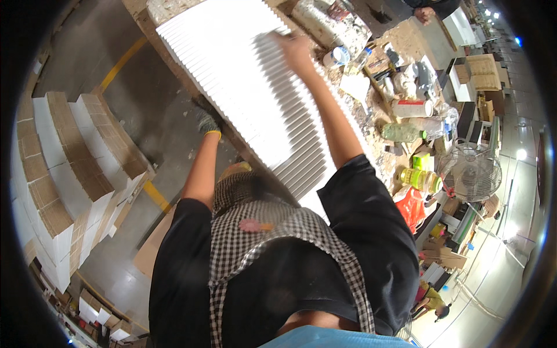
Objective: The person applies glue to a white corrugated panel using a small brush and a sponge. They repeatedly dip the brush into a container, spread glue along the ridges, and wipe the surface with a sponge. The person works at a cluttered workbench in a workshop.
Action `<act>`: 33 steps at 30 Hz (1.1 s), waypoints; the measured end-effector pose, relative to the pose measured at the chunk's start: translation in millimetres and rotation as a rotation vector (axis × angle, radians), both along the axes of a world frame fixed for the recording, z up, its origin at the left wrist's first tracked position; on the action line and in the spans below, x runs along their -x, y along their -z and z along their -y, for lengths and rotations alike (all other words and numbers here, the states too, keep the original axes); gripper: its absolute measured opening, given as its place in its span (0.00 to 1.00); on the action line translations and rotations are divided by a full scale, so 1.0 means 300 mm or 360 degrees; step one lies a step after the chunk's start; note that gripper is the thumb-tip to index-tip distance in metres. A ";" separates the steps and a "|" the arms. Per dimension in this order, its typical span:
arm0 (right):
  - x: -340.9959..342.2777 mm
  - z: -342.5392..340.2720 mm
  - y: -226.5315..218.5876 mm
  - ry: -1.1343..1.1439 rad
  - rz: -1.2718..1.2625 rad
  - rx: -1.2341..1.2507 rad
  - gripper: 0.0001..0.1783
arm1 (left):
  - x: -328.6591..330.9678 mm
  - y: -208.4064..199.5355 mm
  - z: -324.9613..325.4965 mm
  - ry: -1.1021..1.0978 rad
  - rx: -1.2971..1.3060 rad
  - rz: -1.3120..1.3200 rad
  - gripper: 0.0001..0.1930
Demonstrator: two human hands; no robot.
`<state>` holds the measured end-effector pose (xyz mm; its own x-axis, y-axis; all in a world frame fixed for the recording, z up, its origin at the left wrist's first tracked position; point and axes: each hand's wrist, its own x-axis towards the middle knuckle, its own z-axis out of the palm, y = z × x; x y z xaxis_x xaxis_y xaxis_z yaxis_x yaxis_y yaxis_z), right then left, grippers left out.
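A long run of white, thin-edged pieces, overlapping like fanned sheets or strips, covers the worktable in front of me. My right hand, bare, is at the far right part of this run, touching or just over its edge. Its fingers are smeared, so their grip does not show. My left hand wears a dark grey knitted glove with a yellow cuff. It is low beside the table's left edge, and its fingers are too dark to make out.
Tall stacks of white and brown cardboard pieces stand on the floor at left. Along the table's right side lie a green plastic bottle, a white tub, a red bag and other clutter. A fan stands beyond; another person's hand shows far right.
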<state>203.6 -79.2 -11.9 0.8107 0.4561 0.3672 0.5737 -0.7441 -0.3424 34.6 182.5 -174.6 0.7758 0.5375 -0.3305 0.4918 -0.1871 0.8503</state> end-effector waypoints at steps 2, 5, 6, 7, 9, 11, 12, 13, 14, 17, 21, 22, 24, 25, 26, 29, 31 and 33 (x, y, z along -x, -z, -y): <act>0.099 -0.089 0.024 -0.0448 0.0004 0.0171 0.30 | -0.009 -0.055 0.016 -0.0110 0.0157 0.0051 0.41; 0.065 -0.058 0.031 -0.0203 -0.0071 0.0225 0.30 | -0.009 -0.109 0.036 -0.0285 0.0324 0.0246 0.38; 0.011 -0.021 0.028 -0.0117 -0.0069 0.0180 0.30 | -0.005 -0.104 0.053 -0.0313 0.0332 0.0277 0.37; -0.049 0.038 0.021 0.0101 -0.0039 0.0264 0.31 | -0.001 -0.089 0.050 -0.0305 0.0284 0.0268 0.37; -0.152 0.124 -0.004 0.0415 -0.0018 0.0519 0.28 | 0.002 -0.023 0.048 -0.0307 0.0154 0.0217 0.35; -0.183 0.120 -0.021 0.0531 -0.0126 0.0518 0.25 | -0.016 0.066 0.021 -0.0136 -0.0444 0.0237 0.34; -0.160 0.085 -0.023 0.0549 -0.0228 0.0358 0.23 | -0.015 0.106 0.004 0.0011 -0.1119 0.0321 0.33; -0.126 0.035 -0.026 0.0513 -0.0298 0.0210 0.23 | -0.013 0.137 -0.011 -0.0023 -0.2241 0.0531 0.32; -0.069 -0.043 -0.013 0.0239 -0.0107 -0.0016 0.22 | -0.021 0.159 -0.018 0.0074 -0.1408 0.0339 0.32; 0.080 -0.190 0.014 -0.0495 0.0096 0.0216 0.24 | -0.010 0.136 -0.018 -0.0198 -0.0065 -0.0033 0.31; -0.018 -0.093 0.001 -0.0089 -0.0346 -0.0186 0.29 | -0.014 -0.014 0.032 -0.0393 -0.0303 0.0309 0.33; -0.072 -0.036 -0.006 0.0229 -0.0053 -0.0056 0.25 | -0.017 -0.049 0.043 -0.0432 -0.0293 0.0338 0.34; -0.171 0.052 -0.037 0.0496 -0.0080 0.0354 0.24 | -0.013 -0.100 0.059 -0.0444 -0.0209 0.0308 0.34; -0.194 0.062 -0.049 0.0403 0.0130 0.0332 0.23 | -0.011 -0.118 0.057 -0.0417 -0.0142 0.0257 0.35; -0.191 0.047 -0.054 0.0433 0.0117 0.0415 0.22 | -0.010 -0.129 0.054 -0.0412 -0.0087 0.0218 0.35; -0.067 -0.099 -0.034 0.0117 -0.0114 0.0006 0.22 | -0.008 -0.134 0.050 -0.0370 -0.0195 0.0244 0.36; 0.027 -0.178 -0.003 -0.0321 -0.0066 0.0122 0.22 | -0.010 -0.126 0.043 -0.0394 -0.0213 0.0239 0.36; 0.027 -0.178 0.018 -0.0421 -0.0124 0.0325 0.26 | -0.011 -0.114 0.039 -0.0376 -0.0263 0.0264 0.36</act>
